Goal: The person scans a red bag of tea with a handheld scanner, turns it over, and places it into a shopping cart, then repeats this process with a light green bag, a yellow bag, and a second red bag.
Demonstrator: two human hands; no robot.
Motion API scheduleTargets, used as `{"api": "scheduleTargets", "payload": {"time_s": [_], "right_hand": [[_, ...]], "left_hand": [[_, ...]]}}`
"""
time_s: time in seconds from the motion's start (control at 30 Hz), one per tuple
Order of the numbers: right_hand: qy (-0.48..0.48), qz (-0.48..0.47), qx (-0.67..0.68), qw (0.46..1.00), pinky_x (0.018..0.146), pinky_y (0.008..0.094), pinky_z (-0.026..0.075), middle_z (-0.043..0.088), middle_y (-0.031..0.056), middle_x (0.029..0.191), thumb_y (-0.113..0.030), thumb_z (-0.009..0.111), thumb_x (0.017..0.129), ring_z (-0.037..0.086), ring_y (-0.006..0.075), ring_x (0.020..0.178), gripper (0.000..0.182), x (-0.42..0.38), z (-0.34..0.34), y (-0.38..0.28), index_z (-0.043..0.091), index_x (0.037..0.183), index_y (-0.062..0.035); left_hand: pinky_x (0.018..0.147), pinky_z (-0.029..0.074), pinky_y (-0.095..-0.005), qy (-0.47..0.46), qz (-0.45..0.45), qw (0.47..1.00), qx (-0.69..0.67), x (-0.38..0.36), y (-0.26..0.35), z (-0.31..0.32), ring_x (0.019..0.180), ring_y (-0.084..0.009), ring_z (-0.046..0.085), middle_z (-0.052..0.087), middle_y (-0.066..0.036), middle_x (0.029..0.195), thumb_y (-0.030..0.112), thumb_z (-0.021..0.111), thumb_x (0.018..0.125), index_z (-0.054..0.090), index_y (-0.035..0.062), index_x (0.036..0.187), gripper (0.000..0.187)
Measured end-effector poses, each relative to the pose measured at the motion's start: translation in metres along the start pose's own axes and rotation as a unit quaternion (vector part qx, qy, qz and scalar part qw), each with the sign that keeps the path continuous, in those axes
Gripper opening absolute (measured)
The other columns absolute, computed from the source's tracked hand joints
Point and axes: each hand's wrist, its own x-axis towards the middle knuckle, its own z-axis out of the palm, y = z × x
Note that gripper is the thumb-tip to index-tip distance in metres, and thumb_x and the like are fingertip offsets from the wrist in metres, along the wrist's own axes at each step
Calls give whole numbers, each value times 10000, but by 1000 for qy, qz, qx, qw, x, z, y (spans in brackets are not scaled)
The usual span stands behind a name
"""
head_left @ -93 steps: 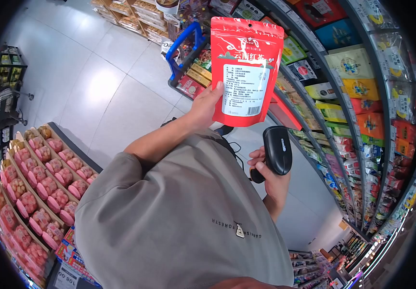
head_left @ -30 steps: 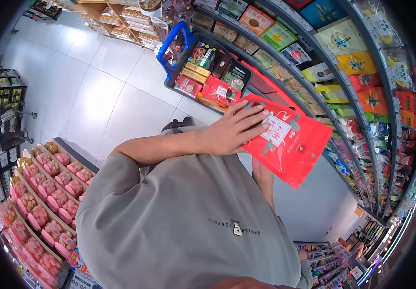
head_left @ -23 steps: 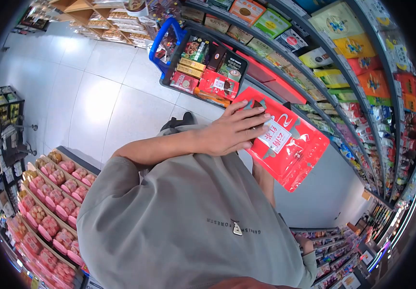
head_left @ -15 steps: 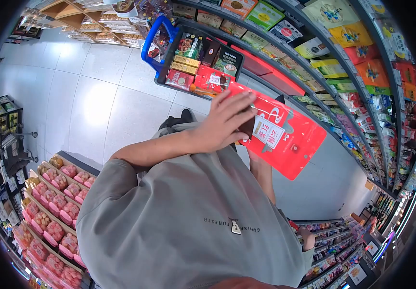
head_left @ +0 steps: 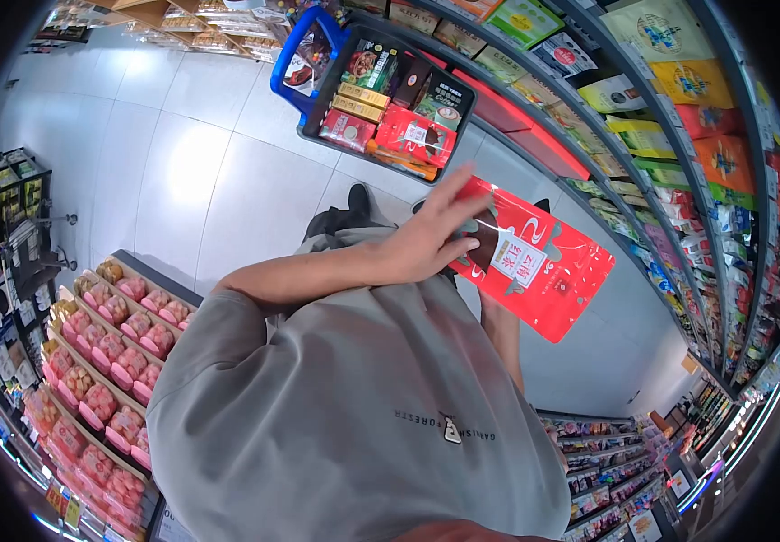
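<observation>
A flat red pouch of tea point(head_left: 580, 280), with a white label point(head_left: 518, 262) and brown panel, is held tilted in front of my torso. My left hand point(head_left: 431, 226) reaches across to its left end. Its fingers are spread over the front, the thumb lying on the same side near the brown panel. My right hand is hidden behind the pouch; only the right forearm point(head_left: 503, 330) shows, rising to its lower edge, so the pouch appears supported from there.
A dark shopping basket point(head_left: 304, 126) with a blue handle point(head_left: 280, 72) stands ahead, holding boxes and a similar red pouch point(head_left: 417, 135). Shelves of packaged goods point(head_left: 638, 135) curve along the right. Pink-lidded tubs point(head_left: 128, 370) fill a display at my left.
My left hand has slid back from the pouch's front toward its left end. The pouch has tipped slightly. The basket and shelves sit a little further right in view.
</observation>
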Motion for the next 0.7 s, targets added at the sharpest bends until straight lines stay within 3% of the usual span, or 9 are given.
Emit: {"api": "scheduleTargets", "payload": {"time_s": [0.13,0.2,0.23,0.3,0.4,0.53,0.57,0.67,0.7], "right_hand": [[-4,-12,115,993,998,423,455,468,120,1334,-351,503,965,498,255,1196,494,3,-7,-5,385,1363,-86],[-20,-6,145,989,1004,418,450,465,120,1336,-341,511,963,496,255,1196,490,8,-10,-5,387,1362,-86],[-38,0,174,984,1010,413,444,463,119,1338,-331,518,961,494,254,1196,486,11,-12,-6,390,1360,-86],[-29,13,136,990,1009,413,445,470,120,1331,-338,525,957,497,255,1193,495,17,-18,-5,391,1359,-84],[-36,27,104,994,1006,415,445,481,125,1326,-370,544,940,497,258,1196,534,25,-11,-11,391,1361,-79],[-55,19,107,993,1008,422,441,475,139,1350,-450,565,903,481,270,1230,634,44,-47,19,381,1368,-61],[-85,-34,22,996,1028,429,422,462,144,1371,-495,550,893,482,286,1236,678,50,-48,20,372,1374,-52],[122,55,176,975,1008,430,429,526,138,1306,-436,477,946,522,282,1191,560,67,-67,37,404,1340,-45],[118,54,219,967,941,417,456,566,119,1248,-333,480,959,544,256,1145,429,73,-70,34,460,1284,-53]], "left_hand": [[1096,300,-426,93,-70,993,-16,9,-9,13,1417,-347,196,70,-227,1538,95,736,786,304,68,1417,765],[1076,340,-410,116,-137,980,-84,12,-22,22,1336,-346,354,298,-247,1437,175,822,707,307,-6,1352,845],[1076,340,-410,115,-139,980,-84,15,-23,22,1336,-346,354,298,-247,1437,175,822,707,307,-6,1352,845],[997,433,-363,28,-264,940,-213,23,-24,20,1194,-253,506,471,-190,1300,143,806,735,305,-10,1353,810],[874,508,-310,39,-303,889,-342,29,-33,30,1091,-173,561,551,-102,1198,69,736,795,341,6,1354,688],[853,516,-309,73,-317,834,-446,39,-56,40,1055,-150,578,574,-90,1155,46,718,809,364,16,1345,643],[849,516,-306,99,-316,837,-436,39,-69,41,1024,-147,591,591,-82,1130,33,712,809,376,20,1339,629],[793,527,-278,165,-314,841,-409,49,-99,33,908,-127,626,636,-68,1066,2,695,812,439,34,1295,547],[779,529,-272,179,-318,854,-371,47,-123,30,900,-127,627,640,-66,1051,1,694,812,457,34,1280,526]]}}
